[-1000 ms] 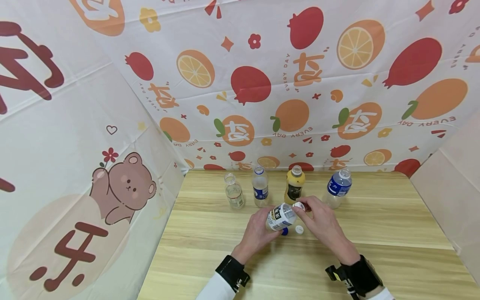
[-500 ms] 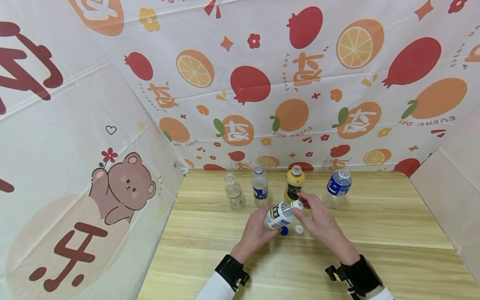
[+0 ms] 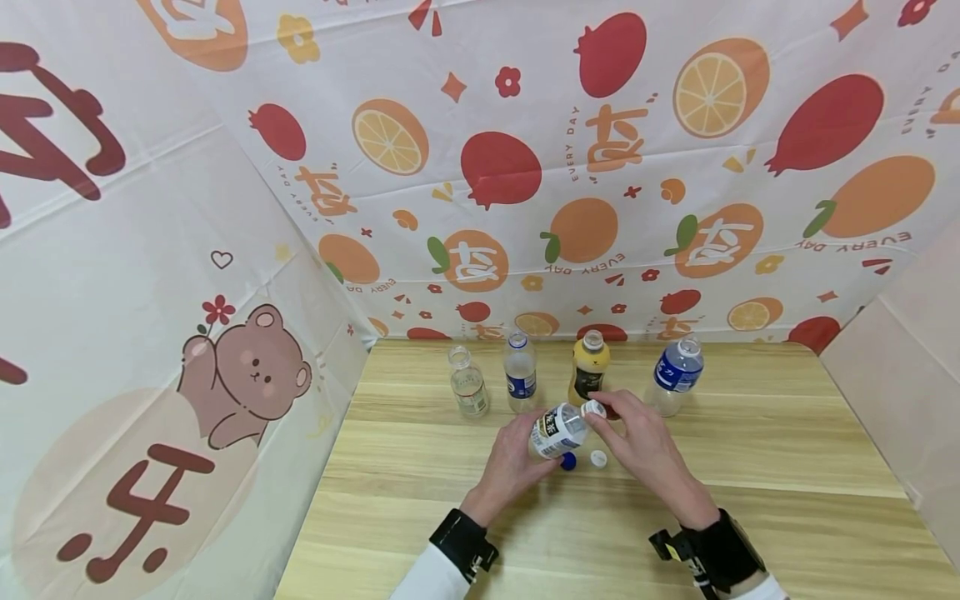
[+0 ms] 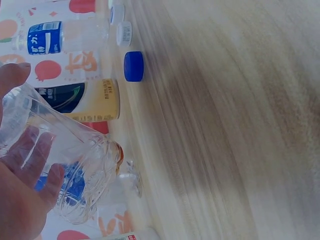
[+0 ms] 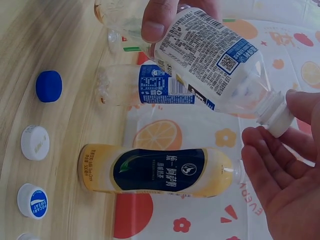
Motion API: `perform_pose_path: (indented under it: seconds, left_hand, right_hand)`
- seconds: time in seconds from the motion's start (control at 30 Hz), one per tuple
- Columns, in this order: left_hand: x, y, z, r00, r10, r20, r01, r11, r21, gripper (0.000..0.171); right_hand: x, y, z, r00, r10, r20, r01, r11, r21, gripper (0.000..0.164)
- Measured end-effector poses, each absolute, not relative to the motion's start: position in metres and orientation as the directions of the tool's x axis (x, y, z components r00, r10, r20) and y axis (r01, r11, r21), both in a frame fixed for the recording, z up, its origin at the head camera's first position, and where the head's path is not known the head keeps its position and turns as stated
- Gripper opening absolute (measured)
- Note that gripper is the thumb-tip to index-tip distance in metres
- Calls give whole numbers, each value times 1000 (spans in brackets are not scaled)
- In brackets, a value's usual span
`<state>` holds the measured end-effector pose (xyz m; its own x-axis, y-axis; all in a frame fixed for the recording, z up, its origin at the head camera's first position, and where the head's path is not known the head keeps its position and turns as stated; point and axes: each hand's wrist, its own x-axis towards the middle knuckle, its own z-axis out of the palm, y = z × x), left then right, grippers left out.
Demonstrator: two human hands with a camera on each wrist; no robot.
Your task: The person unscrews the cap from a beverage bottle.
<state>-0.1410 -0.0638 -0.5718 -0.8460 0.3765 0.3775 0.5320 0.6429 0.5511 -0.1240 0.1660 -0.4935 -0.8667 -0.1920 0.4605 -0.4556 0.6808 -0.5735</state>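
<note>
Tilted above the table, a clear plastic bottle with a white label points its neck up to the right. My left hand grips it round the lower body; in the left wrist view, fingers show through the clear plastic. A white bottle cap sits at the bottle's mouth, slightly askew in the right wrist view. My right hand pinches this cap between thumb and fingertips. Below the bottle lie a blue cap and a white cap on the table.
Uncapped bottles stand in a row behind: a clear one, a blue-labelled one, a yellow one and another blue-labelled one. A white cap with a blue top lies on the wooden table. Printed cloth hangs behind.
Half a second ago my right fingers were spread off the cap; now they are back around it. The bottle tipped slightly and shifted a little left from a second ago. The standing bottles stayed put.
</note>
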Motion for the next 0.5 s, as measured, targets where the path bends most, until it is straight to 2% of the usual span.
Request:
perform_pose_path:
  seconds: [0.5]
  left_hand:
    - [-144, -67, -571, -847, 378, 374, 531, 637, 558, 81]
  right_hand:
    - [-126, 170, -499, -762, -327, 559, -626, 592, -507, 45]
